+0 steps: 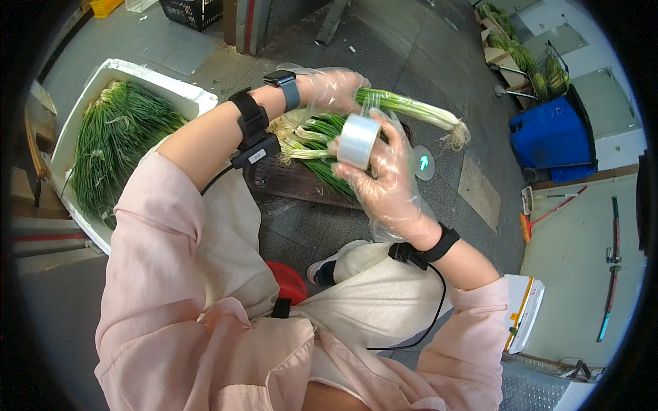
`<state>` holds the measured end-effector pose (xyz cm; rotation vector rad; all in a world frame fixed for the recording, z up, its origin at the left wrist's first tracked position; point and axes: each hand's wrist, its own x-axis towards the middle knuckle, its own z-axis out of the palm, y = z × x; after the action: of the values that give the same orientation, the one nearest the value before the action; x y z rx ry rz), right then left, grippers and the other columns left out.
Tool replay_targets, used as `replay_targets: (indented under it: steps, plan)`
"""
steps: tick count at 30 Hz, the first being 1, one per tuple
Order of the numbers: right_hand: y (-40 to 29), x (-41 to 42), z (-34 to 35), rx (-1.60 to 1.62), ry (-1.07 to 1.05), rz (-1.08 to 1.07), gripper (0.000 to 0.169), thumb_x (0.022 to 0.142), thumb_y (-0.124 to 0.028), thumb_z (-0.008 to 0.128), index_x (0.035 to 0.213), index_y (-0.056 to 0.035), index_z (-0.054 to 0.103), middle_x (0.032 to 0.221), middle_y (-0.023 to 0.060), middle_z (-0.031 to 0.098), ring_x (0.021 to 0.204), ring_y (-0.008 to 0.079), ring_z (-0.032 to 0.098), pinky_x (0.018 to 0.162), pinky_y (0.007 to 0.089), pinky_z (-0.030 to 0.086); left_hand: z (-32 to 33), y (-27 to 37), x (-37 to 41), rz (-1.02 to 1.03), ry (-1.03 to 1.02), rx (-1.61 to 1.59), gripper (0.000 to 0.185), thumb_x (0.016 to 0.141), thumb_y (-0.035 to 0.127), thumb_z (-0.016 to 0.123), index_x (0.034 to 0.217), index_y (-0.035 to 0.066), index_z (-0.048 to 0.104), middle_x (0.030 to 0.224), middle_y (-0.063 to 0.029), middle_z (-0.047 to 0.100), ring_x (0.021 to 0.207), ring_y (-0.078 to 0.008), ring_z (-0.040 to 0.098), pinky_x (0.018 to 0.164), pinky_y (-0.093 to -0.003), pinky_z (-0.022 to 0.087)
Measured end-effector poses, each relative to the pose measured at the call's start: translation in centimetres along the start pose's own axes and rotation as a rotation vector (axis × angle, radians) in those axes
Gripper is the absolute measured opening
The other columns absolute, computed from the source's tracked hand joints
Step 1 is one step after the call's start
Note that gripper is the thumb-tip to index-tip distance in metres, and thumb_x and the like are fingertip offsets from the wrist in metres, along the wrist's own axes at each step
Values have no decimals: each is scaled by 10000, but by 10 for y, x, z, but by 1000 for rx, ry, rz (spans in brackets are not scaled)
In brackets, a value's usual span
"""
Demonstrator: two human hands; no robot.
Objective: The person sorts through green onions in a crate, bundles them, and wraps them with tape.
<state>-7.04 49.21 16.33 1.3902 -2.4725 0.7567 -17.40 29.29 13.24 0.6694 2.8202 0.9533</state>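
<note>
My left hand (336,88), in a clear plastic glove, grips a bunch of spring onions (416,106) whose white, rooted ends point right. Its leafy end is hidden. A roll of clear packing tape (358,141) is in my gloved right hand (393,182), with thumb and fingers around it. From the roll, a strip of tape (371,104) stretches up to the stems. Just below my hands, more spring onions (318,128) lie on a low, dark brown slatted surface (293,180).
At left, a white foam box (200,97) holds thin green onions (123,138). A red stool (289,282) is beneath me. An arrow marker (424,163) glows on the floor. Farther right are a blue bin (550,131), a broom (552,213) and a white foam box (527,313).
</note>
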Motion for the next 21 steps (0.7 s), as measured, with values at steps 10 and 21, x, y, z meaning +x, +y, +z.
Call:
replay_targets:
  steps: [10, 21]
  plan:
    - [69, -34, 14, 523, -181, 199, 280, 843, 64, 618, 1111, -14, 645, 1032, 77, 653, 919, 189, 673, 758, 289, 561, -12, 23, -23, -9, -135, -267, 405, 817, 231, 707, 1157, 23, 636, 779, -79, 670, 677, -151, 604, 630, -298, 502]
    - [126, -14, -70, 114, -311, 144, 385, 783, -167, 719, 1074, 35, 568, 917, 186, 647, 818, 258, 652, 771, 353, 508, 4, 28, -35, 448, -202, 148, 342, 779, 174, 725, 1084, 44, 641, 921, -174, 664, 879, -357, 634, 802, -428, 507]
